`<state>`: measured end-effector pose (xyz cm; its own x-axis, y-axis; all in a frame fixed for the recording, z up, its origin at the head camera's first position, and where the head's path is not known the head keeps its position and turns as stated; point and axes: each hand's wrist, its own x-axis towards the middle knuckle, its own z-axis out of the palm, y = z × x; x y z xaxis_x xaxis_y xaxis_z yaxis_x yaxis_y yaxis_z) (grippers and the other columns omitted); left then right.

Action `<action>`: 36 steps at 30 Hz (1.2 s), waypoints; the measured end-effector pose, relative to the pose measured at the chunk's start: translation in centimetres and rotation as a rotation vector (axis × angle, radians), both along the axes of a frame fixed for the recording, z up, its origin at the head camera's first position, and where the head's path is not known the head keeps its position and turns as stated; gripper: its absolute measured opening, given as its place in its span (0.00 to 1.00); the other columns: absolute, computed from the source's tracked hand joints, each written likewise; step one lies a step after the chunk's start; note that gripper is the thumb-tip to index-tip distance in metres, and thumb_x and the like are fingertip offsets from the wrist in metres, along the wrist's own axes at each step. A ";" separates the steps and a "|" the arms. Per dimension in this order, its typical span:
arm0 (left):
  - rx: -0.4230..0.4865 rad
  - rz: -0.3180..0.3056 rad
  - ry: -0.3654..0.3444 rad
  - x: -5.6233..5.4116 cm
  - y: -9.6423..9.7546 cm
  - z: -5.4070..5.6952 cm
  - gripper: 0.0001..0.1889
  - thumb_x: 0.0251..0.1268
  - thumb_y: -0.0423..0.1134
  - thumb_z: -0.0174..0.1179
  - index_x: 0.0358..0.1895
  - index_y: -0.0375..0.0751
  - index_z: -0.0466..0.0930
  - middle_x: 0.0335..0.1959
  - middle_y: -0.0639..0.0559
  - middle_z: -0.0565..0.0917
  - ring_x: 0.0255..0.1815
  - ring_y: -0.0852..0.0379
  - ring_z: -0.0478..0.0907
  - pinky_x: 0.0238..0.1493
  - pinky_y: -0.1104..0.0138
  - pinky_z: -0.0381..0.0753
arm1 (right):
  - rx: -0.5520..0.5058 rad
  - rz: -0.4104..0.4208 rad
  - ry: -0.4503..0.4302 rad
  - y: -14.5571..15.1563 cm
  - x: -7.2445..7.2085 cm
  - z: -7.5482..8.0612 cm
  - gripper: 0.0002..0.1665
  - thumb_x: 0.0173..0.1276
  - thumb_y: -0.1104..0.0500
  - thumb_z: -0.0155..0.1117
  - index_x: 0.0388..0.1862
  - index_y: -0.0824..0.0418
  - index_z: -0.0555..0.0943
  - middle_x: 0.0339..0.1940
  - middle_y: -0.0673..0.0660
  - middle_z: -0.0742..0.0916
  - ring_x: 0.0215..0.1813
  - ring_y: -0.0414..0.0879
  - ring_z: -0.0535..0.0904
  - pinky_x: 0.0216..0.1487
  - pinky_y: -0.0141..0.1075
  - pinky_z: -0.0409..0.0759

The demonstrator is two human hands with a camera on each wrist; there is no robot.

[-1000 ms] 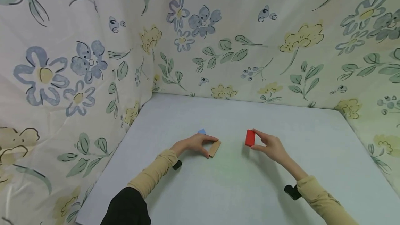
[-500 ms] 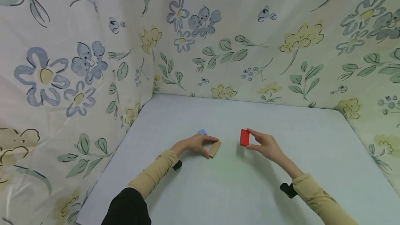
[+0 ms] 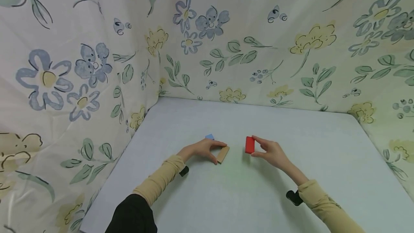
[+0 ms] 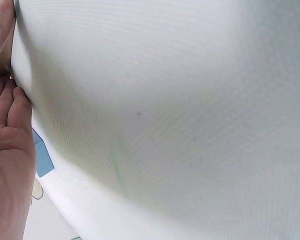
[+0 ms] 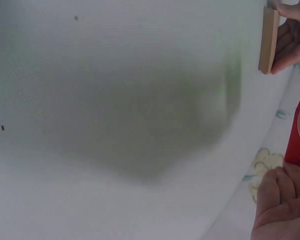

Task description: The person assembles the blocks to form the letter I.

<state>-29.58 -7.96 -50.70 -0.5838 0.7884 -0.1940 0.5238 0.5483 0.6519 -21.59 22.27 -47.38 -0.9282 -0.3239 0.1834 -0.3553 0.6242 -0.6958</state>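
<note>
In the head view my left hand [image 3: 204,149] pinches a tan wooden block [image 3: 223,154] by its two ends, low at the white table. The right wrist view also shows that wooden block [image 5: 268,41] between the thumb and fingers. My right hand [image 3: 272,152] grips a red block [image 3: 250,145] by its top and bottom ends, held upright above the table with a shadow beneath. This red block [image 5: 295,131] is partly cut off in the right wrist view. Just behind my left hand lies a blue block [image 3: 210,136], its lower part hidden in the head view.
The white table [image 3: 258,197] runs back to a floral curtain [image 3: 226,60] that hangs behind it and along the left side. Black wrist cameras sit under both forearms, the right one [image 3: 294,197] hanging lower over the table.
My right hand has carried the red block leftward, closer to the wooden block, and slightly lower at the end. The left hand and the wooden block have stayed in place.
</note>
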 end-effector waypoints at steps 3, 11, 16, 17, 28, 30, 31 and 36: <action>-0.002 0.000 0.005 0.0 0.0 -0.1 0.42 0.47 0.42 0.74 0.69 0.48 0.65 0.70 0.57 0.68 0.72 0.60 0.62 0.72 0.66 0.62 | 0.000 0.005 -0.006 -0.2 0.0 -0.5 0.39 0.54 0.61 0.74 0.64 0.68 0.71 0.63 0.68 0.76 0.62 0.61 0.75 0.56 0.47 0.78; 0.002 0.003 0.002 0.0 0.0 -0.1 0.42 0.46 0.42 0.74 0.69 0.49 0.66 0.69 0.57 0.69 0.72 0.60 0.62 0.71 0.66 0.62 | -0.002 0.021 -0.004 -0.4 0.1 -1.3 0.39 0.54 0.60 0.73 0.65 0.69 0.71 0.63 0.67 0.77 0.61 0.61 0.76 0.55 0.47 0.78; 0.003 0.002 -0.002 0.0 0.0 -0.1 0.42 0.46 0.42 0.74 0.69 0.49 0.65 0.69 0.57 0.69 0.72 0.60 0.62 0.71 0.67 0.62 | 0.011 0.017 -0.001 -0.6 0.2 -1.6 0.39 0.54 0.61 0.73 0.64 0.69 0.71 0.63 0.69 0.76 0.60 0.62 0.76 0.54 0.48 0.79; 0.005 0.002 -0.004 0.0 0.0 -0.1 0.42 0.46 0.42 0.74 0.69 0.49 0.65 0.69 0.57 0.69 0.72 0.60 0.62 0.71 0.67 0.62 | 0.018 0.014 0.001 -0.6 0.2 -1.6 0.39 0.54 0.61 0.73 0.64 0.69 0.71 0.62 0.69 0.77 0.59 0.62 0.77 0.54 0.48 0.79; 0.022 0.001 -0.013 0.1 -0.1 -0.1 0.42 0.46 0.42 0.74 0.69 0.48 0.65 0.69 0.57 0.69 0.71 0.60 0.62 0.71 0.67 0.62 | 0.045 0.021 -0.035 -0.7 0.3 -2.7 0.39 0.54 0.59 0.73 0.64 0.69 0.71 0.63 0.68 0.77 0.59 0.62 0.77 0.54 0.48 0.79; 0.026 -0.001 -0.013 0.1 -0.1 0.0 0.42 0.46 0.41 0.74 0.69 0.47 0.65 0.69 0.56 0.69 0.71 0.59 0.63 0.71 0.66 0.63 | 0.043 0.020 -0.058 -0.7 0.3 -2.9 0.39 0.54 0.59 0.73 0.65 0.68 0.71 0.63 0.68 0.76 0.60 0.62 0.76 0.55 0.47 0.79; 0.026 -0.003 -0.008 0.1 -0.1 0.0 0.42 0.46 0.41 0.74 0.69 0.47 0.66 0.69 0.56 0.69 0.71 0.59 0.63 0.71 0.66 0.63 | 0.040 0.015 -0.074 -0.8 0.3 -3.0 0.40 0.54 0.59 0.73 0.65 0.67 0.71 0.64 0.67 0.76 0.60 0.61 0.76 0.56 0.47 0.78; 0.022 -0.008 0.000 0.2 -0.1 0.1 0.42 0.47 0.41 0.74 0.69 0.47 0.66 0.69 0.55 0.69 0.71 0.58 0.63 0.71 0.66 0.63 | 0.058 0.014 -0.094 -1.0 0.4 -3.2 0.40 0.55 0.58 0.73 0.65 0.67 0.70 0.64 0.68 0.76 0.59 0.62 0.77 0.55 0.48 0.78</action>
